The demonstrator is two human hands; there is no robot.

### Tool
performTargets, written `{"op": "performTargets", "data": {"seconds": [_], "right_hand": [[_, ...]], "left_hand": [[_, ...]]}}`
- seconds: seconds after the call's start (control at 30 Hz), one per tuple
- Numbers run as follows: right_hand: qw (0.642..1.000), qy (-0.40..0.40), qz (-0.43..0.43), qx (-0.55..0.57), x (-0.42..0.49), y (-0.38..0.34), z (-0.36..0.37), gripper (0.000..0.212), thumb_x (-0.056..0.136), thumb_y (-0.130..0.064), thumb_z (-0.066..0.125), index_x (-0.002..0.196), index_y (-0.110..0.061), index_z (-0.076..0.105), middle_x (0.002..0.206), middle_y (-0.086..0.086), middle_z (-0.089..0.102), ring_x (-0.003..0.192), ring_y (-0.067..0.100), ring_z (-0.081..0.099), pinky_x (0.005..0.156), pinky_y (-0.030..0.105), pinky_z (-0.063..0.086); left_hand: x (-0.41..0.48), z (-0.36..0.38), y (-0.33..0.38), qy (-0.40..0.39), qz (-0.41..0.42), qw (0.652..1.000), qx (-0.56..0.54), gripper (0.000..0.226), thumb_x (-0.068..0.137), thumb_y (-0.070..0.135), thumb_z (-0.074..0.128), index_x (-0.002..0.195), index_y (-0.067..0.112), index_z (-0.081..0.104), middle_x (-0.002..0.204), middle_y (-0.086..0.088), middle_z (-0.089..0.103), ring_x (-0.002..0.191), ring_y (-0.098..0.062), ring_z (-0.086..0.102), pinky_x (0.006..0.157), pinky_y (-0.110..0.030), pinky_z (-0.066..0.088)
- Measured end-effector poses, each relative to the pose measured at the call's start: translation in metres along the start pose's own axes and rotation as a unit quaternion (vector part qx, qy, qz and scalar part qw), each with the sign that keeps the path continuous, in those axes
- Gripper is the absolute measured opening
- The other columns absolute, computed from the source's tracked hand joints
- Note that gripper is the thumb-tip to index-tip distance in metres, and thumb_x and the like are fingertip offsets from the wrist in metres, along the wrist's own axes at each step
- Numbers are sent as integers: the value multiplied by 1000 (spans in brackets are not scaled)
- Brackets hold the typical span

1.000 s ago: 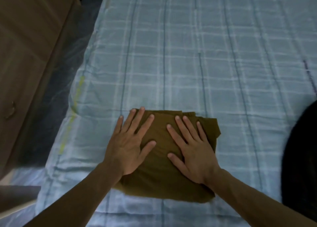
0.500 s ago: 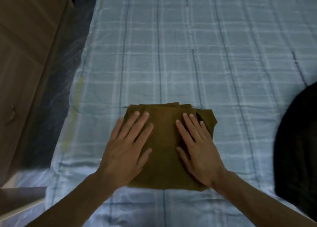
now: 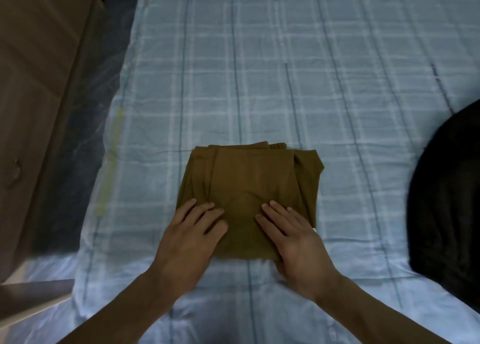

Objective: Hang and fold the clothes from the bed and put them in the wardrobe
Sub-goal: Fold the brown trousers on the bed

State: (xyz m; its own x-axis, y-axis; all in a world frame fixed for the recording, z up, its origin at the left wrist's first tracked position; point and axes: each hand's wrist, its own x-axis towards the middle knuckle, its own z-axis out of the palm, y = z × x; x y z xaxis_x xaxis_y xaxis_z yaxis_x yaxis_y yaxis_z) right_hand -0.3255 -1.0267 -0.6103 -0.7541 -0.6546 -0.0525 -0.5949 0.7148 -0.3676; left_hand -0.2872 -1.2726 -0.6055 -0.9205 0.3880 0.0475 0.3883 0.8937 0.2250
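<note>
Folded garment [image 3: 249, 187], olive-brown, lies flat on the bed [image 3: 259, 70], close to the near edge and about mid-view. It is a squarish packet. Several layers show along its far edge, and a flap of the same cloth juts out at the far right corner. The bed wears a pale blue plaid sheet, lightly creased.

Left hand [image 3: 187, 237]: palm down on the near left part of the garment. Its fingers [image 3: 205, 211] are released, straight and close together, lying on the cloth and grasping nothing. The heel of the hand sits past the near edge, over the sheet.

Right hand [image 3: 293, 239]: palm down on the near right part, fingers [image 3: 278, 211] straight and slightly spread, also grasping nothing. Its heel covers the garment's near right corner.

The hands are apart, with a bare strip of cloth between them. Both bare forearms enter from the bottom of the view.

A black cloth mass [image 3: 446, 200] sits on the bed at the right edge, well apart from the garment; I cannot tell what it is. A wooden cabinet [image 3: 33, 83] stands beside the bed at left, with a small knob [image 3: 17, 167] on its front. A yellowish stripe [image 3: 111, 161] runs along the sheet's left edge.
</note>
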Motion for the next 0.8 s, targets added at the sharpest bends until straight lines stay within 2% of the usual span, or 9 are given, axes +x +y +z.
{"op": "performTargets", "data": {"seconds": [0.1, 0.17, 0.3, 0.37, 0.43, 0.5, 0.6, 0.7, 0.8], "right_hand": [[998, 35, 29, 38, 9, -3, -18, 36, 76, -7, 51, 103, -14, 73, 105, 6, 71, 99, 26, 69, 79, 30, 57], [996, -10, 64, 62, 20, -1, -40, 20, 75, -2, 62, 87, -18, 68, 83, 1, 66, 73, 23, 66, 58, 25, 49], [980, -46, 114, 156, 60, 16, -86, 29, 84, -9, 68, 69, -28, 51, 65, -15, 53, 61, 1, 51, 58, 25, 36], [979, -22, 134, 151, 84, 24, -100, 24, 83, -13, 71, 70, -24, 54, 66, -13, 54, 63, 2, 51, 58, 25, 38], [981, 21, 153, 121, 103, 35, -104, 8, 84, -18, 72, 83, -19, 64, 73, -8, 61, 68, 9, 56, 63, 28, 45], [976, 48, 183, 106, 116, 46, -98, 15, 85, -21, 72, 99, -19, 68, 87, -3, 68, 79, 16, 62, 73, 34, 52], [969, 66, 215, 99, 123, 58, -83, 16, 87, -20, 69, 103, -19, 67, 93, 0, 70, 86, 19, 65, 76, 35, 54], [963, 153, 212, 57, 117, 60, -69, 22, 87, -12, 65, 109, -14, 67, 104, 5, 66, 96, 22, 61, 85, 37, 50], [961, 226, 149, 58, 104, 44, -58, 29, 91, -14, 55, 117, -15, 66, 123, 4, 58, 111, 11, 46, 100, 25, 38]], "left_hand": [[0, -7, -5, 66, 12, 997, -41, 38, 59, 2, 70, 95, 13, 72, 97, -4, 70, 93, -18, 58, 100, -36, 38], [4, -18, -11, 55, -6, 994, -94, 26, 73, 13, 61, 97, 18, 67, 87, 1, 68, 83, -13, 54, 88, -28, 39], [39, -56, -30, 28, -94, 974, -206, 9, 89, 27, 66, 97, 25, 62, 73, 14, 59, 63, -4, 55, 58, -26, 43], [64, -65, -42, 76, -127, 969, -198, 16, 87, 23, 73, 100, 20, 64, 74, 8, 63, 64, -9, 57, 60, -28, 45], [88, -64, -51, 106, -153, 967, -174, 21, 85, 22, 74, 103, 18, 63, 78, 2, 65, 68, -16, 59, 63, -31, 46], [105, -53, -56, 103, -185, 966, -146, 24, 86, 25, 72, 106, 19, 61, 82, 1, 65, 72, -20, 59, 66, -33, 46], [118, -33, -59, 102, -198, 973, -58, 26, 87, 28, 72, 108, 18, 61, 86, -3, 65, 82, -26, 59, 77, -37, 40], [121, -22, -61, 169, -152, 972, 51, 26, 82, 20, 72, 107, 17, 66, 101, -6, 63, 98, -27, 51, 85, -40, 32], [119, -12, -58, 231, -3, 969, 90, 12, 83, 5, 62, 89, 11, 70, 96, -11, 64, 92, -26, 46, 80, -41, 34]]}}
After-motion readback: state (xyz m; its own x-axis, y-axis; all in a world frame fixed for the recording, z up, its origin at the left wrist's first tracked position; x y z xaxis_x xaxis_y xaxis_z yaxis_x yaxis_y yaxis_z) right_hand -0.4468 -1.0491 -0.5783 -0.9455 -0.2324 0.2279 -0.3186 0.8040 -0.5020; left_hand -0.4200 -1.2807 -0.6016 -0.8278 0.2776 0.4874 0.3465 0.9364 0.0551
